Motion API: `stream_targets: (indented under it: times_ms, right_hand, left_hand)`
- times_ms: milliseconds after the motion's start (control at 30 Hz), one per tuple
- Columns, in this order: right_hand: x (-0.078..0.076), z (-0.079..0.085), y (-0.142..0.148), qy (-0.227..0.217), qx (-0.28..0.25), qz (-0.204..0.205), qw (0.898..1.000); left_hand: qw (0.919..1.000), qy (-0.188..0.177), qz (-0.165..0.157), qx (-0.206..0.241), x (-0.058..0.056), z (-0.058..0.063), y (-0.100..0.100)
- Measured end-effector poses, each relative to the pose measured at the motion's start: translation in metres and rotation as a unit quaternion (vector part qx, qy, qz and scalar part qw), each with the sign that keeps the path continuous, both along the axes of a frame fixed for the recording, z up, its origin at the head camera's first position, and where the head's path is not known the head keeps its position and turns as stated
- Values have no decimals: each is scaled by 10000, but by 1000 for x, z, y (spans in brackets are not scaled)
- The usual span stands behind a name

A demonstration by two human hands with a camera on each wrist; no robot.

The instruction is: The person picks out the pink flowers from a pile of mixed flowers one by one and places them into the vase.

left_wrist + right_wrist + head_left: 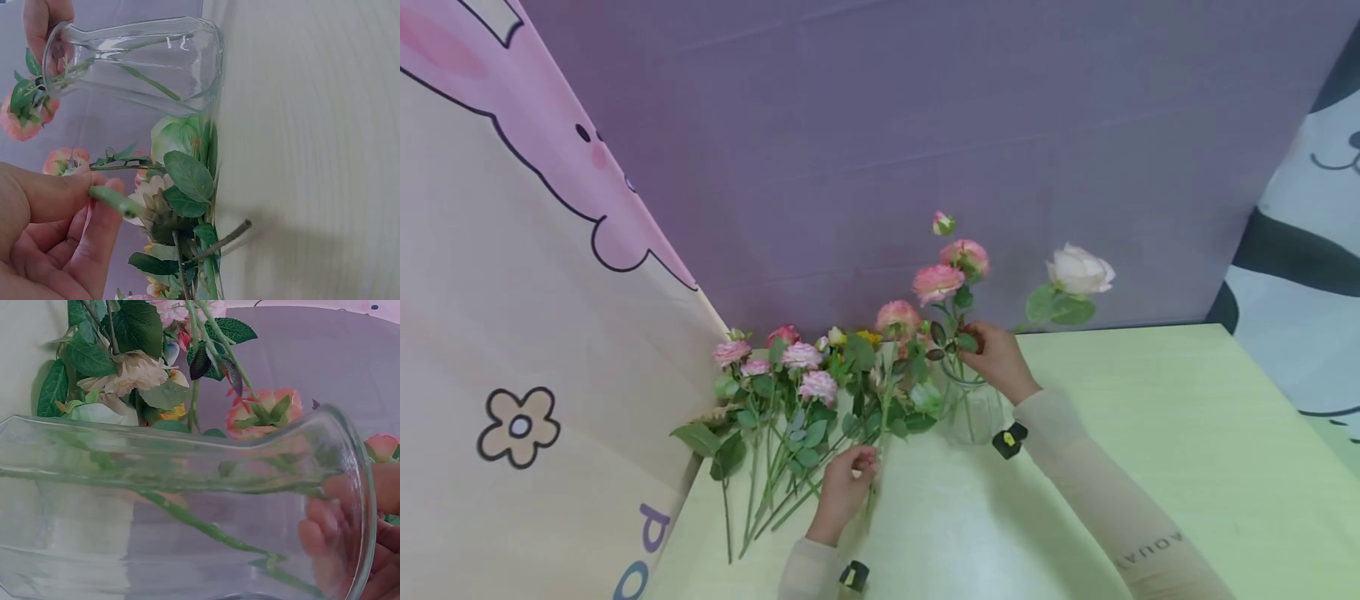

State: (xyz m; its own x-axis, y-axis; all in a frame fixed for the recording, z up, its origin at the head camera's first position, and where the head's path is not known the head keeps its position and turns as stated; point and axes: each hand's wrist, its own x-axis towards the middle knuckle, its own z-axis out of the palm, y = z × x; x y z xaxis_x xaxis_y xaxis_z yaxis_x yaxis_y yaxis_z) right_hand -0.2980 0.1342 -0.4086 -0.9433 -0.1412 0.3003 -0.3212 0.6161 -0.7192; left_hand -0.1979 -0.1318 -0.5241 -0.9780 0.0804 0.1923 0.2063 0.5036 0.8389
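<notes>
My right hand point(1000, 364) is at the mouth of a clear glass vase point(973, 417), pinching the stem of a pink flower spray point(938, 284) that leans over the rim. Green stems point(206, 531) show through the glass in the right wrist view. A large white rose point(1078, 271) rises to the right, the lower part of its stem hidden by my right hand. To the left of the vase, my left hand point(846, 487) pinches a green flower stem point(115, 201) between thumb and fingers; a peach-pink flower point(898, 317) appears to top it.
Several pink, red and yellow flowers with leafy stems point(801, 357) lie on the left of the pale table point(1150, 433). A cream flower point(156, 200) and a pale green one point(178, 140) lie near the vase. A purple cloth wall point(850, 167) stands behind.
</notes>
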Motion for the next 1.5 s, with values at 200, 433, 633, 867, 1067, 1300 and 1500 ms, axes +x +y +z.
stream_targets:
  times_ms: [200,433,633,867,1067,1300,1500]
  right_hand:
    - [1,3,0,-127,104,114,9998]
    - [2,4,-1,-333,165,233,9990]
    - [4,5,-2,-533,113,255,9982]
    - [5,6,-1,-472,7,287,9985]
    - [5,5,0,-327,-20,295,9990]
    - [8,3,0,-185,-31,223,9996]
    - [12,2,0,237,-28,133,9996]
  left_hand:
    - [9995,103,152,261,0,6,1]
    - [9970,294,361,623,2,9,4]
    - [9938,299,460,967,2,11,4]
    - [9911,409,544,1147,1,14,3]
    - [9867,96,792,1417,2,22,4]
    - [9812,138,820,1741,4,29,6]
    - [9804,179,854,1769,5,30,6]
